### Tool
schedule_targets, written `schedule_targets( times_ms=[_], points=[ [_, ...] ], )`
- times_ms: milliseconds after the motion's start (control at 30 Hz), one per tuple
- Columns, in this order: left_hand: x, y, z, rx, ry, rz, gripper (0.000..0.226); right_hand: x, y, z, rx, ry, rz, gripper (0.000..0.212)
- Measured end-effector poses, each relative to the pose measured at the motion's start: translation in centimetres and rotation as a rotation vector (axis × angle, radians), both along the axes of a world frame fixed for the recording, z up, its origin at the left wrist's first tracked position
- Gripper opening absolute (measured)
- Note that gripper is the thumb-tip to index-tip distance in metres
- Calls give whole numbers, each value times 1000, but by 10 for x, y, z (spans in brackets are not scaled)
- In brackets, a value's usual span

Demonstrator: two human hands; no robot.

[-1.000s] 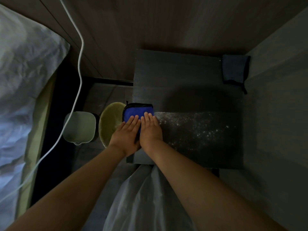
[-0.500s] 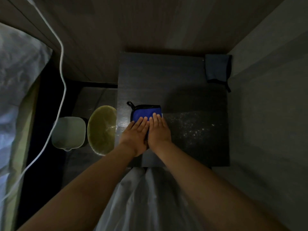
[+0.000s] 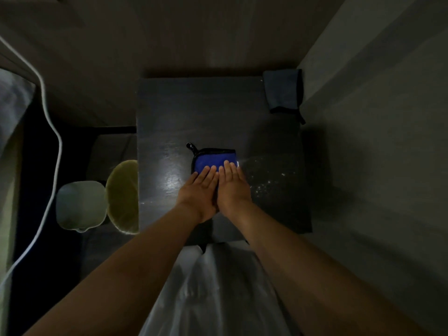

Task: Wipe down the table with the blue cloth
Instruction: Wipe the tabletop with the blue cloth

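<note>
A folded blue cloth (image 3: pixel 213 160) with black edging and a small loop lies near the middle of the dark square table (image 3: pixel 206 110). My left hand (image 3: pixel 200 194) and my right hand (image 3: pixel 232 187) press flat on its near half, side by side, fingers together and pointing away from me. White powder specks (image 3: pixel 269 175) are scattered on the table just right of the cloth. The tabletop left of the cloth looks glossy.
A second, darker cloth (image 3: pixel 282 92) lies on the table's far right corner against the wall. Left of the table stand a yellowish round bin (image 3: pixel 122 196) and a pale container (image 3: pixel 81 204). A white cable (image 3: pixel 52 132) hangs at left. Pale fabric covers my lap.
Both hands have slid the blue cloth to the right, from the table's left edge toward the middle and the powder. A glossy strip shows where it passed.
</note>
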State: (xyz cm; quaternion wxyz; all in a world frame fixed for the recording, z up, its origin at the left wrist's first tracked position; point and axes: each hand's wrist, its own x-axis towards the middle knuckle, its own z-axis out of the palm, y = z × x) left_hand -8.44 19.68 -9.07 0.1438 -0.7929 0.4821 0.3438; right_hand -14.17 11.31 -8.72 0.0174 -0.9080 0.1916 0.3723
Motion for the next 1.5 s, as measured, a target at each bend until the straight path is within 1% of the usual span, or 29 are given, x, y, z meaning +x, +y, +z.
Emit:
schedule_targets(
  times_ms=[100, 400, 600, 800, 1033, 1200, 1300, 1500],
  points=[
    [-7, -15, -2, -14, 12, 0, 88, -9, -14, -2, 19, -32, -50, 70],
    [-25, -53, -2, -20, 4, -46, 86, -30, -48, -2, 45, -33, -115, 70],
    [-35, -72, 0, -32, 15, -61, 82, -41, -67, 3, 15, -5, -105, 69],
    [-44, -89, -4, -32, 3, -88, 83, -52, -82, 2, 8, -1, -133, 68],
    [-47, -93, -6, -14, -9, -111, 82, -53, -88, 0, 6, 27, -117, 71],
    [-41, -104, -2, -2, 2, -168, 79, -58, -92, 2, -3, 13, -148, 67],
    [-46, -112, -1, 21, -10, -185, 78, -63, -97, 4, -5, 7, -153, 71],
    [-47, -110, -1, 38, -25, -204, 83, -59, -94, 7, -12, 22, -162, 69]
  ],
)
